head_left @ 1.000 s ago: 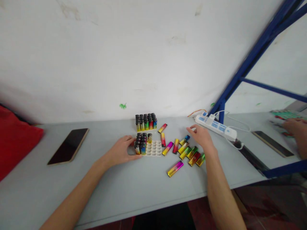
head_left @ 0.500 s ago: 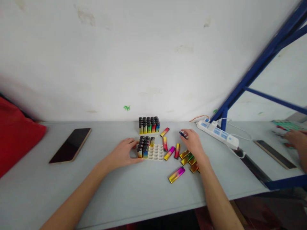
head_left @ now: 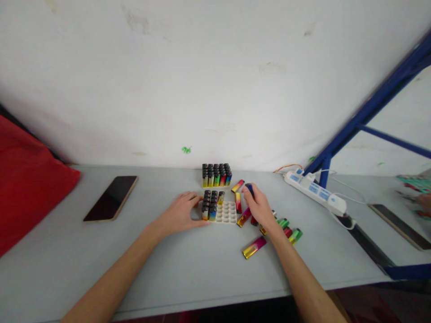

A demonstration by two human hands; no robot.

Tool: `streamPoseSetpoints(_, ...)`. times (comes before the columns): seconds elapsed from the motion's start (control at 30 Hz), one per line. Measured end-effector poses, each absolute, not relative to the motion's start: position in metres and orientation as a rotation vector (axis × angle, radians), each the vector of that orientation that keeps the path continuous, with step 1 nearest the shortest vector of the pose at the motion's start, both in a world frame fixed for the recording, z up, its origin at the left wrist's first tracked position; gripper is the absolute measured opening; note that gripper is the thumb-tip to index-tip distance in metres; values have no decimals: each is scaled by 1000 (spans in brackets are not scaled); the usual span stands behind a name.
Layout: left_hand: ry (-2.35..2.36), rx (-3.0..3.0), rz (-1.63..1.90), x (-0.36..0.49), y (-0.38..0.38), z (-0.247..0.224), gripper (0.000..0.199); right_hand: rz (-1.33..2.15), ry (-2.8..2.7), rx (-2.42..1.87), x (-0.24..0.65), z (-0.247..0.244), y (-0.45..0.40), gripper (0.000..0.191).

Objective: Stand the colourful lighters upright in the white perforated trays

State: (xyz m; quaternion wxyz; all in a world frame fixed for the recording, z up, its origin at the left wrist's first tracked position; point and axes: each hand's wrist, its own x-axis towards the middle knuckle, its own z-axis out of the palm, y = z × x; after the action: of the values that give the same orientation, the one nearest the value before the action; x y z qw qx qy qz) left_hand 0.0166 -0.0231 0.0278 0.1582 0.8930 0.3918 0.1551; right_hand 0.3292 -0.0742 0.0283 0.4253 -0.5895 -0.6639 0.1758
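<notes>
A white tray (head_left: 230, 212) with round holes sits on the table, its left columns filled with upright black-topped lighters (head_left: 209, 206). My left hand (head_left: 182, 211) grips the tray's left side, thumb at the front corner and fingers behind. One single lighter (head_left: 221, 198) stands in the back row beside the filled columns. My right hand (head_left: 259, 205), closed, pinches a dark blue lighter (head_left: 249, 188) above and right of the tray. Below it lie loose lighters in red, yellow and purple, such as a purple-yellow lighter (head_left: 254, 247); several more are partly hidden by my right wrist.
A full block of upright lighters (head_left: 216, 176) stands behind the tray near the wall. A phone (head_left: 111, 198) lies at left, beside red cloth (head_left: 30, 188). A white power strip (head_left: 314, 192) and blue metal frame (head_left: 350, 134) are at right, with another person's blurred hand (head_left: 424, 200) beyond.
My right hand has moved left toward the tray with the dark blue lighter, uncovering green lighters in the pile. My left hand stays at the tray. The whole view has shifted slightly.
</notes>
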Motion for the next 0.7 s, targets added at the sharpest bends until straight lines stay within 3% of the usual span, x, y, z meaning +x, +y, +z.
streamPoseSetpoints(0.33, 1206, 2601, 452, 25, -30, 29, 64, 496, -1704, -1545, 289, 43, -89, 55)
streamPoseSetpoints(0.7, 1273, 2577, 502, 29, -27, 22, 66, 493, -1641, -1637, 294, 38, -84, 43)
